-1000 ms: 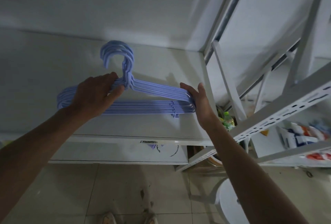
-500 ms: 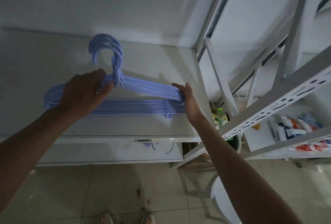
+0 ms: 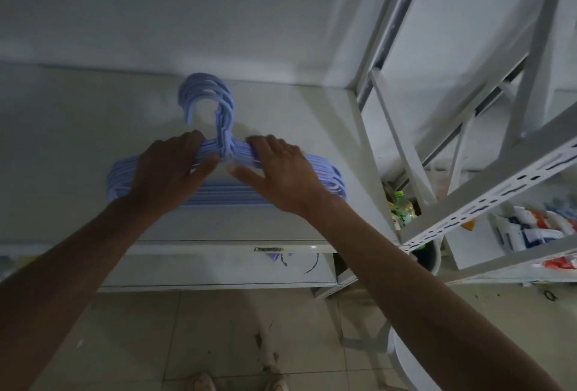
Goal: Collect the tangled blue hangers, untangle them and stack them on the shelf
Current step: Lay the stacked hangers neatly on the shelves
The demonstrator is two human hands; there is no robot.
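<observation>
A stack of several light blue plastic hangers (image 3: 206,100) lies flat on the white shelf (image 3: 71,128), hooks pointing toward the back wall. My left hand (image 3: 168,172) grips the left shoulder of the stack just beside the hook stems. My right hand (image 3: 281,172) rests over the right shoulder close to the stems, fingers curled on the top bars and thumb spread underneath. The hangers' left end and right end (image 3: 335,180) stick out past my hands. The bottom bars show between my wrists.
A white slotted metal rack (image 3: 487,194) stands at the right, with packets (image 3: 530,228) on its lower shelf. A green bottle (image 3: 402,206) and a dark bucket (image 3: 427,256) sit in the gap beside the shelf. Tiled floor and my feet are below.
My right hand has slid left along the stack from its right end to beside the hook stems. My left hand stays on the left shoulder.
</observation>
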